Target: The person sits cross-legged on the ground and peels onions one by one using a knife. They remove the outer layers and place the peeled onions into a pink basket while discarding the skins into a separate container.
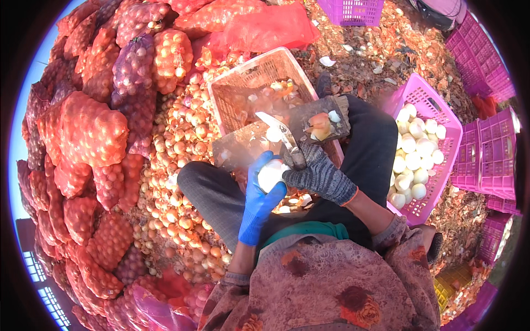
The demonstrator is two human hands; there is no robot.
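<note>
My left hand (258,198), in a blue coated glove, grips a peeled white onion (271,177) above my lap. A curved knife (276,124) is in my right hand (325,173), which wears a grey striped knit glove. Its blade points up and to the left, away from the onion, while my right fingers are at the onion's right side. Beyond my hands, wooden boards (232,142) lie across a slatted orange crate (285,62). Onion skins (319,126) and a white scrap rest on the right-hand board, and the crate holds more peelings.
Loose unpeeled onions (182,145) spread on the ground at left, beside piled red mesh sacks (91,128) of onions. A pink crate (451,140) of peeled onions (414,145) stands by my right knee. Stacked purple crates (497,155) line the far right. Skins litter the ground.
</note>
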